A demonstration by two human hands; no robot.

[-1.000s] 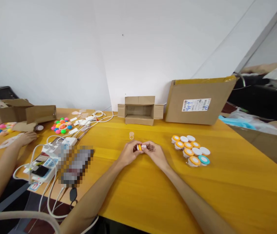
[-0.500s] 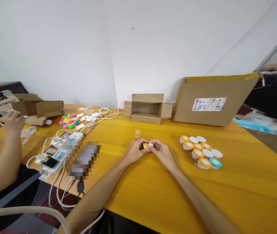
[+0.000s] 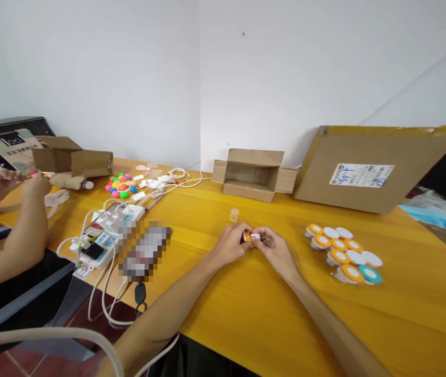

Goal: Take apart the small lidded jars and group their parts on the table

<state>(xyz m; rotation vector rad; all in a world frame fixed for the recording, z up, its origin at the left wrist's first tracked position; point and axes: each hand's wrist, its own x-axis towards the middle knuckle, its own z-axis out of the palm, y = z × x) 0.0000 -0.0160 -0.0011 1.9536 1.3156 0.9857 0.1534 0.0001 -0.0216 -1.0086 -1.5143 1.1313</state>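
Note:
Over the middle of the table, my left hand (image 3: 234, 244) is closed around a small orange-and-white piece (image 3: 247, 237). My right hand (image 3: 273, 248) meets it, its thumb and fingers pinching a small white part with dark dots (image 3: 256, 236). Whether these are one thing or two I cannot tell. Just beyond my left hand stands a small clear plastic cup (image 3: 234, 214). To the right of my right hand lie several round discs with orange rims (image 3: 339, 244), some plain white discs (image 3: 356, 257) and one teal-rimmed disc (image 3: 370, 274), with clear plastic under them.
An open cardboard box (image 3: 251, 175) lies against the wall, beside a large carton (image 3: 360, 173). On the left are a power strip (image 3: 105, 243) with white cables, a blurred-out phone (image 3: 147, 252) and colourful balls (image 3: 121, 185). Another person's hands (image 3: 36, 186) work at the far left.
The view has swung left, so the table things appear shifted right. My hands keep hold of the small piece. A second hand of the other person has come into view.

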